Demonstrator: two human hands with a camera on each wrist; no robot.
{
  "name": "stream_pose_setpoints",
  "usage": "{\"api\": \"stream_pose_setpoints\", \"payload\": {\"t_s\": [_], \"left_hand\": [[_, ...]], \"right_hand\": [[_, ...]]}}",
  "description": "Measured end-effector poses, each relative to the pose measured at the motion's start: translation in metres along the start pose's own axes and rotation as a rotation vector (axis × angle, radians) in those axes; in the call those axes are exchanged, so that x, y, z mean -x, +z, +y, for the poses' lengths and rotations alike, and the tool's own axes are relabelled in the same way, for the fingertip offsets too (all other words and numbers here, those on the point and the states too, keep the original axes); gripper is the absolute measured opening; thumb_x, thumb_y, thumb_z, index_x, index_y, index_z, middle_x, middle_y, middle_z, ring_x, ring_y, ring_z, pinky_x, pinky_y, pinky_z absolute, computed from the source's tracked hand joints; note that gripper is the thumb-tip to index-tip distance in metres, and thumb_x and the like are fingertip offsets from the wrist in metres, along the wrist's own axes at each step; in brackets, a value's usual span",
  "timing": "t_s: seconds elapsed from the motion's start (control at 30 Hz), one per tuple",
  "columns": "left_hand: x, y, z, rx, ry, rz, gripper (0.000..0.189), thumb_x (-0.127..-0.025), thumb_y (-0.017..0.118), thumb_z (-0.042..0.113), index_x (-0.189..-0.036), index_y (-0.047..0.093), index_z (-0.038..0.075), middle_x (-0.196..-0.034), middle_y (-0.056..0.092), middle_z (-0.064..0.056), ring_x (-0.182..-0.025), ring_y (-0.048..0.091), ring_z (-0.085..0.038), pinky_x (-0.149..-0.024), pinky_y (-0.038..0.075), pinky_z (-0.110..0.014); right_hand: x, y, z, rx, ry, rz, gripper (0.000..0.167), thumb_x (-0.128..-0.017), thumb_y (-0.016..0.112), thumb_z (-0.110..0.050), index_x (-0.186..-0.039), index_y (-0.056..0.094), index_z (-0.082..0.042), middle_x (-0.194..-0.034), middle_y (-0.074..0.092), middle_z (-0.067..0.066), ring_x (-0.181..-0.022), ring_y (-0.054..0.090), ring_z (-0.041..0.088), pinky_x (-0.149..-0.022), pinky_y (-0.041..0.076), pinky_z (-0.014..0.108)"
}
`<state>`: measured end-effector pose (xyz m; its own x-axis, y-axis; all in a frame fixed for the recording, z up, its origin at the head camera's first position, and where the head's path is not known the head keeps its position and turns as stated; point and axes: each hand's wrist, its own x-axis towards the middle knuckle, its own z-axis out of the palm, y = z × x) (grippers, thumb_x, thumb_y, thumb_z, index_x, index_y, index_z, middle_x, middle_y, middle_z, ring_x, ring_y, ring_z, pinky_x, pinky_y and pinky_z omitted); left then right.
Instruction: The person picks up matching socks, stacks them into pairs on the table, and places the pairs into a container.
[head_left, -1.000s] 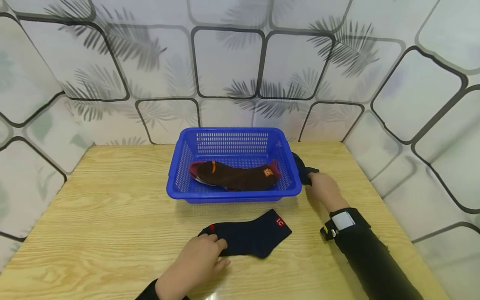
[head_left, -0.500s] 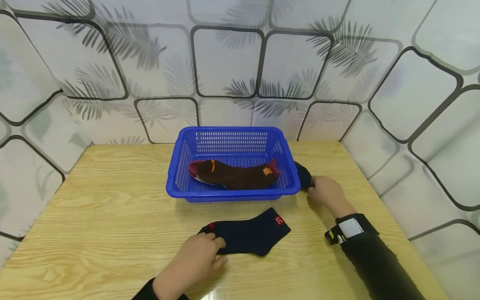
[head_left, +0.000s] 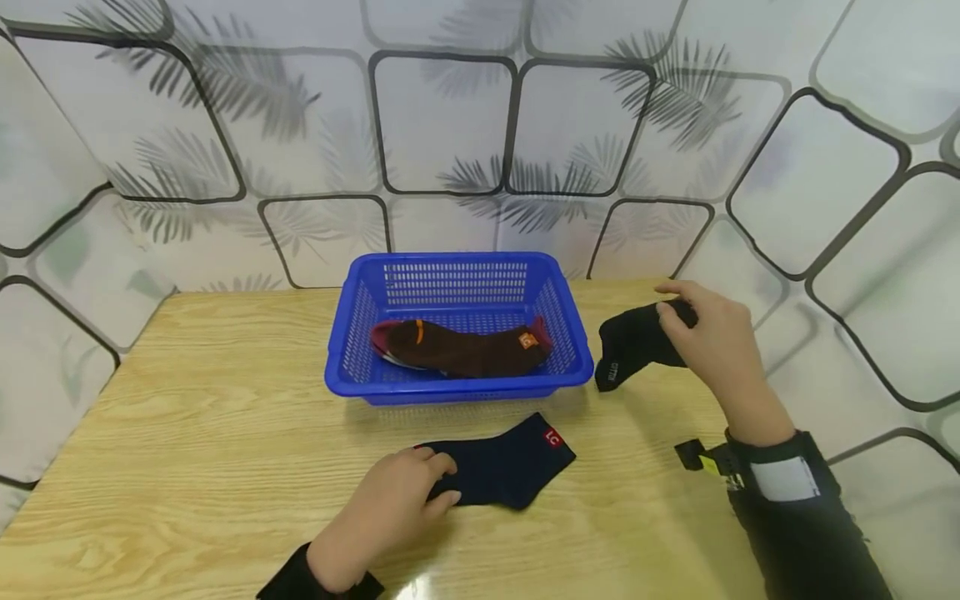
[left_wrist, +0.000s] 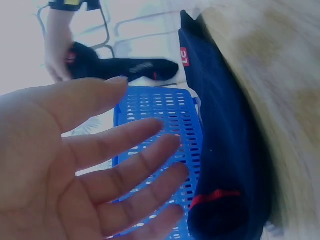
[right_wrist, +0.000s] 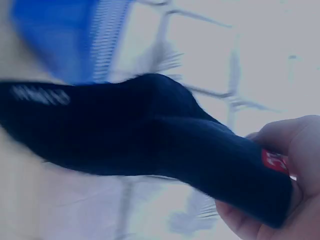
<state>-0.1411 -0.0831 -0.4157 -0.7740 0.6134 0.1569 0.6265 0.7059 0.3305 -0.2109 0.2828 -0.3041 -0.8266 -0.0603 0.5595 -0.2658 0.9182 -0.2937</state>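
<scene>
A dark navy sock (head_left: 495, 468) with a red label lies flat on the table in front of the basket. Over its toe end is my left hand (head_left: 397, 496); the left wrist view shows the fingers (left_wrist: 140, 165) spread and relaxed, gripping nothing. Right of the basket, my right hand (head_left: 716, 337) holds a second dark sock (head_left: 637, 337) by its cuff, raised off the table. In the right wrist view this sock (right_wrist: 135, 130) stretches out from the hand, its red label near the thumb and pale lettering toward the toe.
A blue plastic basket (head_left: 459, 390) with slotted walls stands at mid-table, holding brown socks (head_left: 480, 354) with orange marks and dark red ends. Patterned cloth walls (head_left: 450, 125) close off the back and sides of the wooden table (head_left: 187, 433).
My right hand has lifted the second sock from beside the basket and moved right with it. The left hand stays at the flat sock's toe end.
</scene>
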Motion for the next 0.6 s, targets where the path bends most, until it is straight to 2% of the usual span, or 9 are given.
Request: {"api": "stream_pose_setpoints", "payload": {"t_s": [0.17, 0.3, 0.4, 0.5, 0.6], "left_hand": [[-0.01, 0.004, 0.005, 0.074, -0.04, 0.066, 0.03, -0.089, 0.07, 0.031, -0.111, 0.068, 0.011, -0.101, 0.068, -0.002, -0.093, 0.065, -0.017, -0.079, 0.054, -0.036], [-0.018, 0.008, 0.01, 0.223, -0.073, 0.051, 0.041, -0.091, 0.068, 0.034, -0.123, 0.062, 0.009, -0.114, 0.066, -0.006, -0.104, 0.063, -0.021, -0.086, 0.052, -0.04], [-0.027, 0.012, 0.014, 0.436, -0.088, 0.004, 0.052, -0.093, 0.066, 0.034, -0.134, 0.052, 0.005, -0.125, 0.062, -0.012, -0.11, 0.061, -0.026, -0.09, 0.051, -0.044], [-0.039, 0.019, 0.015, 0.696, -0.105, -0.071, 0.062, -0.093, 0.066, 0.031, -0.143, 0.042, 0.003, -0.135, 0.054, -0.018, -0.114, 0.058, -0.03, -0.092, 0.05, -0.043], [-0.048, 0.029, 0.016, 1.033, -0.159, -0.217, 0.062, -0.098, 0.06, 0.029, -0.147, 0.034, 0.001, -0.137, 0.051, -0.021, -0.112, 0.06, -0.031, -0.089, 0.052, -0.04]], "right_hand": [[0.002, -0.032, -0.027, -0.002, -0.072, 0.085, 0.021, -0.091, 0.066, -0.009, -0.112, 0.068, -0.006, -0.054, 0.041, 0.001, -0.047, 0.026, 0.011, -0.049, 0.023, 0.029], [0.007, -0.042, -0.046, -0.06, -0.173, 0.134, 0.016, -0.087, 0.069, -0.003, -0.103, 0.071, -0.006, -0.065, 0.062, 0.005, -0.05, 0.03, 0.006, -0.051, 0.025, 0.024], [0.012, -0.042, -0.06, -0.137, -0.237, 0.122, 0.015, -0.086, 0.068, 0.001, -0.099, 0.071, -0.006, -0.079, 0.07, 0.006, -0.057, 0.041, 0.001, -0.056, 0.032, 0.02], [0.015, -0.037, -0.074, -0.231, -0.277, 0.075, 0.013, -0.089, 0.065, 0.001, -0.098, 0.071, -0.006, -0.081, 0.07, 0.003, -0.064, 0.046, -0.002, -0.061, 0.037, 0.017], [0.017, -0.031, -0.086, -0.313, -0.298, 0.022, 0.011, -0.091, 0.064, -0.002, -0.099, 0.071, -0.006, -0.085, 0.07, 0.0, -0.07, 0.051, 0.0, -0.064, 0.039, 0.017]]}}
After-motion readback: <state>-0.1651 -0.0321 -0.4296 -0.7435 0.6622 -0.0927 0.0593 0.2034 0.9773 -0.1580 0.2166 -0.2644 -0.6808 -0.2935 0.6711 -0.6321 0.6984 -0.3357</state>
